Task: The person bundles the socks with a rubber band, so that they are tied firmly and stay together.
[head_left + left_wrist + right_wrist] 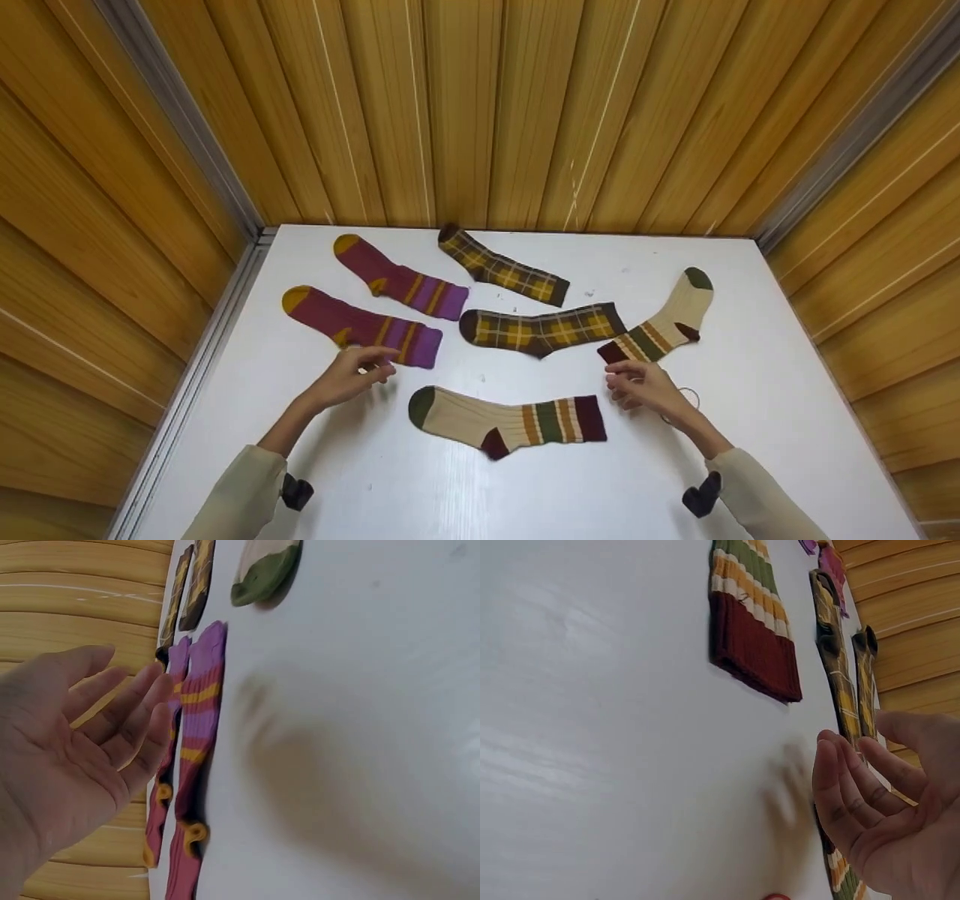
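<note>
My left hand [346, 380] hovers over the table with fingers loosely bent, nearest the cuff of the front maroon and purple striped sock [375, 330]. Its palm holds nothing in the left wrist view. On the right, my other hand [646, 386] is also bare, relaxed fingers close to the dark red cuff of the angled beige sock [679, 304]. Between the hands and nearer to me lies a second beige sock [469, 418] with green toe and striped cuff. A brown-yellow plaid sock [544, 330] lies flat behind it, its cuff end near the angled beige one.
Farther back lie another maroon and purple sock [397, 274] and another plaid sock [502, 266], near the wood-panelled wall [495, 112]. All socks rest on a white table [420, 495]. Panelled walls with metal corner rails [187, 112] stand on both sides.
</note>
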Motion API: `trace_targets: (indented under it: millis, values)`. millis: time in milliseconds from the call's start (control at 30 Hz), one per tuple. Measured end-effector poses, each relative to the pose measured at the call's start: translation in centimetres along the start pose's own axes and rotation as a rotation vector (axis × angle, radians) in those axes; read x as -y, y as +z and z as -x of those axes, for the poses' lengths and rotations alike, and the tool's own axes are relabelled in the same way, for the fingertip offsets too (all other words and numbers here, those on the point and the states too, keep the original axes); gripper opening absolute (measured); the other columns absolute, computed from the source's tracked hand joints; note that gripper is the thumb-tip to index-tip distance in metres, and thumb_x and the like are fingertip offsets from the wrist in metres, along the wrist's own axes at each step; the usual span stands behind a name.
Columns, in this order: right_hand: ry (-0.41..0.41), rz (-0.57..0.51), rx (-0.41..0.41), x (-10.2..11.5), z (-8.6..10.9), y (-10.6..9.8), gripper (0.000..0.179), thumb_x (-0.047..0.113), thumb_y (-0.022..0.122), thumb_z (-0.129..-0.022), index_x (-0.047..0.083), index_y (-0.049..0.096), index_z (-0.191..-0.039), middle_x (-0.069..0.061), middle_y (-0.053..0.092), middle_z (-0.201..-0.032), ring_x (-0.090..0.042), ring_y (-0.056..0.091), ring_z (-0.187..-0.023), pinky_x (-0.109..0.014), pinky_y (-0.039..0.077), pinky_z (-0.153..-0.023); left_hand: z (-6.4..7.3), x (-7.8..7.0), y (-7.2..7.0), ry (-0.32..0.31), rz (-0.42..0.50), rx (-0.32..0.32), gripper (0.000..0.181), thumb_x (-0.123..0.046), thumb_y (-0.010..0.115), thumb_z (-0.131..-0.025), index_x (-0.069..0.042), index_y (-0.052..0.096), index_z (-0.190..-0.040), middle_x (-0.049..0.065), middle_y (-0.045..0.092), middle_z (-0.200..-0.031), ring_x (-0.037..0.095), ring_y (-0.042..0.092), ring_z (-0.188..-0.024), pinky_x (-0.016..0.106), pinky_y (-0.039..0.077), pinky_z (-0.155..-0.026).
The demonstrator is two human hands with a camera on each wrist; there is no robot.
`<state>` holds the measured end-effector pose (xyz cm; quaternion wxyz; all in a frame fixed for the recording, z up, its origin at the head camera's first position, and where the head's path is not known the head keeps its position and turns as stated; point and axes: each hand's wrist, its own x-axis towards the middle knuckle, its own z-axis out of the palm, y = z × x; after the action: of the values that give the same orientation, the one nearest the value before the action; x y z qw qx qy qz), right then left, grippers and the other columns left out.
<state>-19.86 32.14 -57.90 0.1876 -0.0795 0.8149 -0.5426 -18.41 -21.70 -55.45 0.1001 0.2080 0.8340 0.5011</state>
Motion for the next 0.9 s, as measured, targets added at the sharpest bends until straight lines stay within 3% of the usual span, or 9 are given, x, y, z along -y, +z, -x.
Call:
trace_targets:
  millis: [133,300,533,700,900]
  values:
    - [0.006,-0.004,-0.022,-0.7,0.4,0.7,0.043,0.015,0.065,-0.101,-0.016,0.057,-0.129,-0.031,0.072,-0.101,-0.020,0.074,-0.080,-0.036,0.063,-0.069,-0.3,0.7,1.8,-0.040,0.006,0.044,0.036,-0.009,0.062,-0.101,0.009,0.061,-0.132,0.029,0.073,-0.105,0.044,0.069,-0.087,0.030,0.057,-0.067]
    - [0.017,0.034,-0.052,-1.2,0.8,1.7,0.040,0.015,0.067,-0.099,-0.014,0.061,-0.126,-0.024,0.073,-0.092,-0.016,0.072,-0.072,-0.028,0.060,-0.061,-0.3,1.4,3.8,-0.068,0.015,0.062,0.036,-0.009,0.061,-0.101,0.007,0.060,-0.133,0.029,0.072,-0.107,0.039,0.069,-0.082,0.043,0.060,-0.063]
    - [0.010,0.079,-0.072,-1.8,0.7,3.5,0.035,0.017,0.070,-0.097,-0.010,0.067,-0.119,-0.018,0.074,-0.083,-0.012,0.067,-0.062,-0.025,0.055,-0.052,0.7,1.8,5.5,-0.122,0.008,0.043,0.032,-0.014,0.063,-0.100,0.007,0.065,-0.125,0.025,0.073,-0.103,0.025,0.066,-0.078,0.031,0.057,-0.060]
    - [-0.029,0.161,-0.076,-1.8,0.8,3.6,0.034,0.019,0.073,-0.095,-0.008,0.069,-0.115,-0.016,0.074,-0.080,-0.009,0.063,-0.060,-0.023,0.052,-0.050,-0.4,1.6,6.3,-0.149,-0.039,0.026,0.033,-0.021,0.072,-0.095,0.003,0.070,-0.117,0.016,0.073,-0.096,0.013,0.058,-0.078,0.020,0.047,-0.065]
    - [-0.112,0.291,-0.072,-1.4,1.2,3.9,0.031,0.015,0.080,-0.088,-0.006,0.071,-0.108,-0.014,0.072,-0.081,-0.001,0.056,-0.061,-0.019,0.047,-0.053,-0.4,1.1,6.8,-0.163,-0.082,-0.036,0.020,-0.004,0.077,-0.087,0.006,0.073,-0.104,0.016,0.072,-0.090,0.014,0.059,-0.078,0.019,0.047,-0.067]
